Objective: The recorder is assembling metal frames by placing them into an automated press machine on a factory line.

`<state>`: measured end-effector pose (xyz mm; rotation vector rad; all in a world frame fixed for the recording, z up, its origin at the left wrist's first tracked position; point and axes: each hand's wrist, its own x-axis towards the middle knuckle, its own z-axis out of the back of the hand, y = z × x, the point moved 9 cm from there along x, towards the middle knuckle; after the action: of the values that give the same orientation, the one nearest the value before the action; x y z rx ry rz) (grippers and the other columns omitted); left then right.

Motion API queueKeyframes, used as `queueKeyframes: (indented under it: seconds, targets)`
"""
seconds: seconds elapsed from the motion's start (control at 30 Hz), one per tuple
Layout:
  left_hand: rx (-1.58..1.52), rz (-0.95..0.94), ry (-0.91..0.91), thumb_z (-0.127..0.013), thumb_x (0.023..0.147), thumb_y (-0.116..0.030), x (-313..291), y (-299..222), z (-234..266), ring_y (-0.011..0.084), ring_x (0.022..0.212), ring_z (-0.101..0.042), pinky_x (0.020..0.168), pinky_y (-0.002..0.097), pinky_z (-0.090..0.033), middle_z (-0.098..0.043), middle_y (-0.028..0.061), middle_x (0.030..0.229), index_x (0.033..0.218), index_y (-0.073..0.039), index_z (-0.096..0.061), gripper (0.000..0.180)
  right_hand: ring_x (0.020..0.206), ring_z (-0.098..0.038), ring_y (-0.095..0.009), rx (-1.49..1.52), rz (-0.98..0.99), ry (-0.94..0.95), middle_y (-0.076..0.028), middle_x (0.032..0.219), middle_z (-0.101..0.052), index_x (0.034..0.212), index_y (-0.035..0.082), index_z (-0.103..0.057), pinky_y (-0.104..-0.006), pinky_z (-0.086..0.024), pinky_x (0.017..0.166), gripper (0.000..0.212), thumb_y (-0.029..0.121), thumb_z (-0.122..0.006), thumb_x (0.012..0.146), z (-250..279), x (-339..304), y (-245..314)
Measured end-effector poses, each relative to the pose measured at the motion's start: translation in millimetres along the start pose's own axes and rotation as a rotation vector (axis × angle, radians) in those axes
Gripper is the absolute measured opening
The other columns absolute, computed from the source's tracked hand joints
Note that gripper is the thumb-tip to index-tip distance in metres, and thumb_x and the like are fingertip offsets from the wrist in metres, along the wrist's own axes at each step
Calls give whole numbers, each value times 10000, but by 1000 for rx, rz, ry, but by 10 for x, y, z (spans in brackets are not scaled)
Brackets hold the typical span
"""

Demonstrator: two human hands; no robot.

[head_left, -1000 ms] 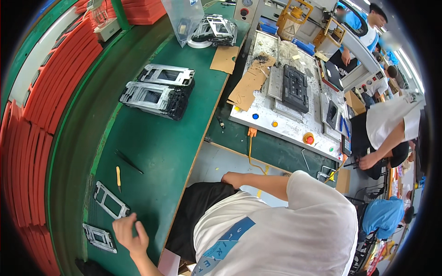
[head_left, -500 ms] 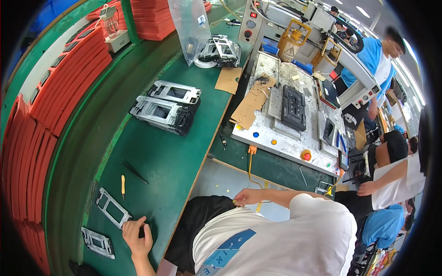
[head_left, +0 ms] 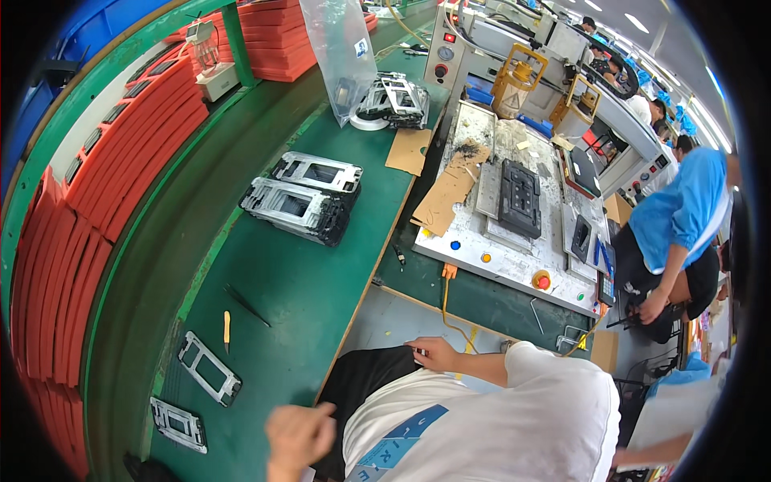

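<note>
The white T-shirt (head_left: 498, 418) bears a slanted blue print (head_left: 401, 442) with large pale capital letters running along it (partly lost in the folds). A small white label (head_left: 361, 48) with a dark blue mark sits on the clear plastic bag (head_left: 336, 60), too small to read. On the machine's control panel (head_left: 441, 84), a red display (head_left: 450, 37) glows above a round gauge (head_left: 445, 53), its markings likewise illegible.

Two silvery openwork frames: one (head_left: 214, 358) lies slanted on the green bench (head_left: 281, 277), the shorter one (head_left: 192, 426) sits just beside it, flat-ish, I think, given the fisheye.
</note>
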<state>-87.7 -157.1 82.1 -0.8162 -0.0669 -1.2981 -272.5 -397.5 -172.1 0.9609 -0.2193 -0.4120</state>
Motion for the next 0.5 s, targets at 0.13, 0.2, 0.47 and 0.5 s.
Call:
queueKeyframes:
  seconds: [0.13, 0.2, 0.47, 0.5]
  targets:
    - [-169, -108, 296, -732, 827, -165, 77, -370, -805, 211, 693, -639, 593, 330, -487, -649, 43, 765, 940, -105, -731, 128, 738, -666, -308, -128, 64, 55, -130, 880, -677, 1112, 67, -685, -388, -547, 668, 232, 100, -655, 884, -139, -63, -166]
    - [-300, 91, 268, -711, 863, -205, 207, -98, -1325, 249, 713, -637, 606, 357, -497, -640, 68, 782, 948, -81, -714, 150, 754, -666, -319, -142, 64, 104, -136, 886, -675, 1141, 67, -678, -395, -550, 684, 266, 92, -653, 877, -269, -46, -262]
    - [126, 315, 761, -684, 840, -471, 224, 473, -2991, 353, 806, -727, 714, 452, -570, -739, 167, 837, 820, -71, -770, 409, 895, -671, -377, 57, 45, 158, -187, 966, -682, 1108, 8, -662, -402, -546, 801, 340, 4, -642, 768, -569, 200, -332]
    - [128, 312, 767, -684, 840, -471, 218, 477, -2986, 353, 806, -727, 714, 452, -570, -739, 167, 837, 820, -71, -770, 409, 901, -667, -381, 106, 104, 232, -190, 967, -682, 1103, 4, -658, -405, -540, 808, 330, 4, -638, 773, -612, 146, -262]
